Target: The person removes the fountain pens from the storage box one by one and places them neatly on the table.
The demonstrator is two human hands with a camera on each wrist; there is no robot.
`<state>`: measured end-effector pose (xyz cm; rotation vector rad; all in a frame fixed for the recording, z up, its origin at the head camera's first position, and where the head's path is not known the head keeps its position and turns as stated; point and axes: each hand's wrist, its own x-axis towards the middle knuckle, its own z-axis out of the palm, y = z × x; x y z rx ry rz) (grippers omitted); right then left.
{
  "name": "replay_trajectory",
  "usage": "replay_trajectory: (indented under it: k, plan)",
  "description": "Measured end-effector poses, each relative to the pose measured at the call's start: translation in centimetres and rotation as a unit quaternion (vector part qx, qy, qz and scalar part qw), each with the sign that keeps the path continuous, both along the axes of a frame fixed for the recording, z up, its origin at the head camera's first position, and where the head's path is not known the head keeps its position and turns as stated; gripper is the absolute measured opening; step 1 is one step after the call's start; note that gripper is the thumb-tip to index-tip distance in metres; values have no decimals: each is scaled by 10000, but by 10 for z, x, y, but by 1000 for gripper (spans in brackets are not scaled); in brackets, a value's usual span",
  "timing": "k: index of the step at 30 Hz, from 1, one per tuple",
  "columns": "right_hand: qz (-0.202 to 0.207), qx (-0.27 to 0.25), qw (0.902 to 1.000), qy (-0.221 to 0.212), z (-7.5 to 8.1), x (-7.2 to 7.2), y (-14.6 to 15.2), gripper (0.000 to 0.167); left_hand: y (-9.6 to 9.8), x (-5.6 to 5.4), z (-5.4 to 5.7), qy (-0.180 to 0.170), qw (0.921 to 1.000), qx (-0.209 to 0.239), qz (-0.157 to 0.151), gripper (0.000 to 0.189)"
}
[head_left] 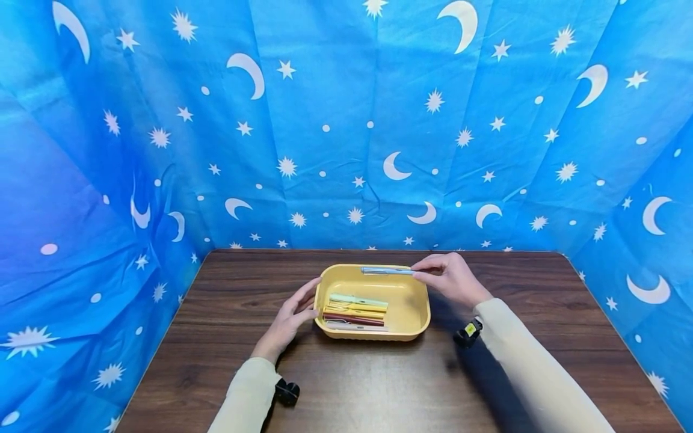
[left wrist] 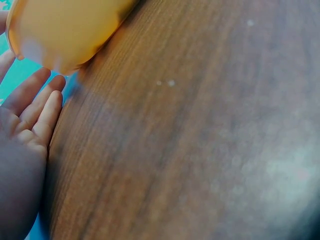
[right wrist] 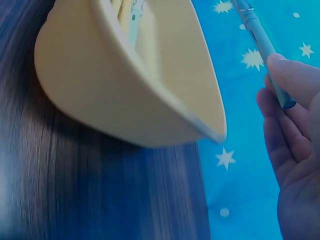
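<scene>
A yellow plastic tub (head_left: 414, 313) stands on the table, with several pens lying side by side at its left. Among them are a pale green pen (head_left: 357, 299), yellow pens, a dark red pen (head_left: 354, 320) and a whitish pen (head_left: 360, 327). My left hand (head_left: 287, 319) rests against the tub's left end, its fingers fairly straight and spread from the thumb along the rim. Between thumb and fingers, my right hand (head_left: 455, 278) pinches one end of a capped light blue pen (head_left: 385, 270). That pen lies level across the tub's far rim in the head view.
The dark wood table (head_left: 216, 361) reaches back to a blue curtain (head_left: 346, 120) with moons and stars, which also hangs at both sides. A black wrist camera (head_left: 287, 392) sits at the left cuff, another (head_left: 468, 332) at the right.
</scene>
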<state>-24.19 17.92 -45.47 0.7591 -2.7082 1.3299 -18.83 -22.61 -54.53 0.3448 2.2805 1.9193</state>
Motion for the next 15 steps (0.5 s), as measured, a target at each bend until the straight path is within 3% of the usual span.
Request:
replay_trajectory:
  k: [15]
  plan:
    - [-640,243,9972,297,-11,2,64,19,1,0,1,14,10000,1,32,66]
